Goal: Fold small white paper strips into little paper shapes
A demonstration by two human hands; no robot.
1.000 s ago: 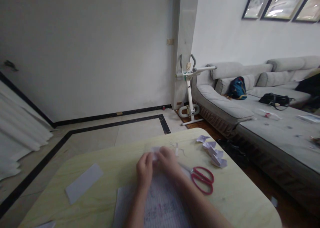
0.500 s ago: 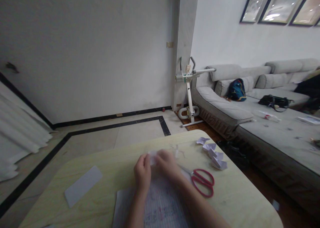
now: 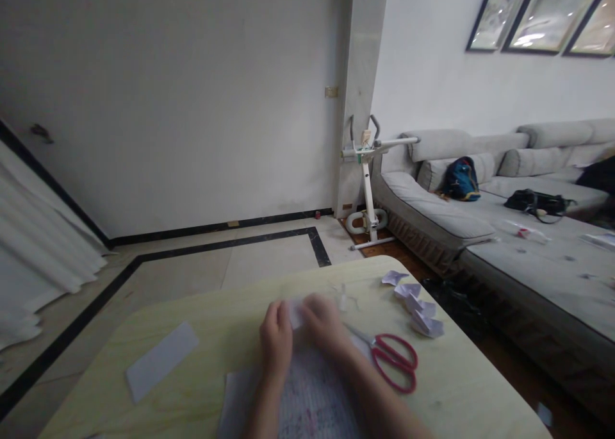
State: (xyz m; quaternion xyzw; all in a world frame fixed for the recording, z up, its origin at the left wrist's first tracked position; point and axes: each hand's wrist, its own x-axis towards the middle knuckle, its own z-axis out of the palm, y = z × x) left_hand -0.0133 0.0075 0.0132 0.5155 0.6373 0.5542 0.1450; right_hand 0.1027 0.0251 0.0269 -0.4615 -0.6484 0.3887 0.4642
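Observation:
A small piece of white paper [image 3: 295, 314] is held up between my two hands, above the far end of a written-on lined sheet [image 3: 314, 394]. My left hand [image 3: 277, 330] pinches its left side, fingers closed. At its right side, my right hand [image 3: 324, 320] is closed on the paper too, slightly blurred. Red-handled scissors [image 3: 394, 362] lie just right of my right forearm, blades pointing toward my hands. Beyond my right hand lie thin paper scraps [image 3: 343, 298]. Several folded paper pieces [image 3: 418, 307] form a row near the table's right edge.
The pale wooden table [image 3: 216, 336] has rounded corners. On its left lies a white paper strip [image 3: 162, 361]. Past the table stand an exercise machine [image 3: 368, 189] and a grey sofa [image 3: 519, 259], which holds a blue backpack [image 3: 462, 179] and a black bag [image 3: 538, 203].
The whole view has shifted slightly, so everything sits a little lower and further right. Both hands still hold the small paper, and the other items lie where they were.

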